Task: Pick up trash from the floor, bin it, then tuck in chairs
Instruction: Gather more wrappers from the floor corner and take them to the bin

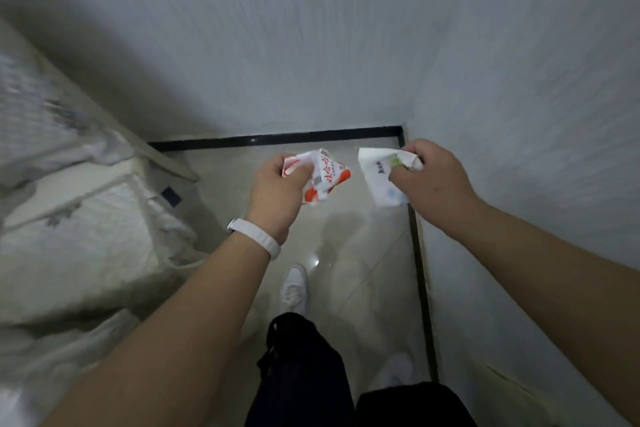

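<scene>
Left hand (273, 194) has its fingers curled round a crumpled red wrapper (329, 177), which sticks out toward 3 o'clock. At 3 o'clock of it, well apart, right hand (429, 180) pinches a white wrapper (377, 180) that hangs out toward 9 o'clock. Both wrappers are held above the floor (363, 253); a bed (69, 218) lies at 9 o'clock

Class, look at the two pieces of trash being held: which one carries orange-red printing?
The crumpled wrapper in the left hand, with orange-red patches and lettering. The white wrapper in the right hand shows only small blue and green marks.
</scene>
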Demonstrator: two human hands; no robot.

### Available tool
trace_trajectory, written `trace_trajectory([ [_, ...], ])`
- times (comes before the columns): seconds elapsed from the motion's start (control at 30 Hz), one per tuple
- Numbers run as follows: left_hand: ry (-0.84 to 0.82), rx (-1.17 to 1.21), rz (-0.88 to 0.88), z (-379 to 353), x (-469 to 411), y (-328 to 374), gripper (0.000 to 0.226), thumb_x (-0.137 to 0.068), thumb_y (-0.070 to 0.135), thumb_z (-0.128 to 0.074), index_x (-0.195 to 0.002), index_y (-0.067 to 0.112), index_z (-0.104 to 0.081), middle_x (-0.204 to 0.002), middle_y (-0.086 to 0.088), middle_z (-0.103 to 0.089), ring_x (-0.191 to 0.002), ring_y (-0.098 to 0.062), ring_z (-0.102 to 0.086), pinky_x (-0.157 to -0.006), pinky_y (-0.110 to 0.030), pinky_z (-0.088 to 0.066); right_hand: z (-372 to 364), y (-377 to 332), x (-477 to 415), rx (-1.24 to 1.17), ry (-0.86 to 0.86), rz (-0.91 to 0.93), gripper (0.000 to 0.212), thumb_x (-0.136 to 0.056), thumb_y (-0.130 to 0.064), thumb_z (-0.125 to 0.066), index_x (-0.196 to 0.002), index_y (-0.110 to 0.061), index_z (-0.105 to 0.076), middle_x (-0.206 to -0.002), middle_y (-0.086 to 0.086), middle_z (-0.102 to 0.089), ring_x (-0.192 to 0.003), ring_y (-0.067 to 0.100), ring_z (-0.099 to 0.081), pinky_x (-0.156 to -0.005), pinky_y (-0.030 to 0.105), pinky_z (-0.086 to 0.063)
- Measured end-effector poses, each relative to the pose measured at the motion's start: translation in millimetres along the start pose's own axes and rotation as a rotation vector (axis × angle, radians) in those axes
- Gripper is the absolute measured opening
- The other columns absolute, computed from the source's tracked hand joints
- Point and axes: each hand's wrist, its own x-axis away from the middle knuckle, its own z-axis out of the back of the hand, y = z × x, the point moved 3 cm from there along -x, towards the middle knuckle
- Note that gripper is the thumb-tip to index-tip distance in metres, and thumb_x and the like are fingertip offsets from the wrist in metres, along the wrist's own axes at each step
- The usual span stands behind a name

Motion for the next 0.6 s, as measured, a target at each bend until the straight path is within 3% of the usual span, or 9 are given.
trace_trajectory([
  [0.13, 0.076, 0.087, -0.021, 50, 57, 56, 0.007, -0.093, 0.016, -0.062, -0.092, 0.020, -0.068, -0.093, -0.005, -0.075, -0.086, -0.026, -0.072, -0.076, -0.039, -0.060, 23, -68, 38, -0.018, -0.056, 0.075, 0.009, -0.084, -0.016, -0.060, -0.079, -0.021, -0.056, -0.073, -0.005, -0.056, -0.063, 0.010, -0.048, -0.054, 0.028, -0.035],
  [0.3, 0.208, 0.184, -0.053, 117, 99, 103, 0.004, -0.093, 0.016, -0.063, -0.093, 0.018, -0.067, -0.088, 0.000, -0.074, -0.073, -0.010, -0.071, -0.059, -0.023, -0.054, 32, -147, 60, -0.032, -0.099, 0.137, 0.008, -0.084, -0.014, -0.060, -0.080, -0.020, -0.058, -0.072, -0.007, -0.058, -0.060, 0.007, -0.047, -0.051, 0.020, -0.035],
  [0.47, 0.305, 0.238, -0.084, 179, 109, 126, 0.006, -0.093, 0.017, -0.063, -0.096, 0.016, -0.068, -0.090, 0.001, -0.074, -0.076, -0.011, -0.072, -0.059, -0.021, -0.054, 16, -216, 62, 0.042, -0.132, 0.202, 0.005, -0.084, -0.014, -0.060, -0.081, -0.017, -0.058, -0.071, -0.006, -0.056, -0.058, 0.007, -0.045, -0.048, 0.019, -0.033],
  [0.6, 0.371, 0.336, -0.096, 214, 110, 136, 0.008, -0.092, 0.013, -0.063, -0.096, 0.013, -0.070, -0.093, -0.007, -0.075, -0.088, -0.026, -0.071, -0.074, -0.038, -0.057, 3, -276, 62, 0.101, -0.172, 0.313, 0.012, -0.085, -0.014, -0.060, -0.077, -0.023, -0.056, -0.070, -0.008, -0.055, -0.059, 0.006, -0.046, -0.049, 0.020, -0.034],
])
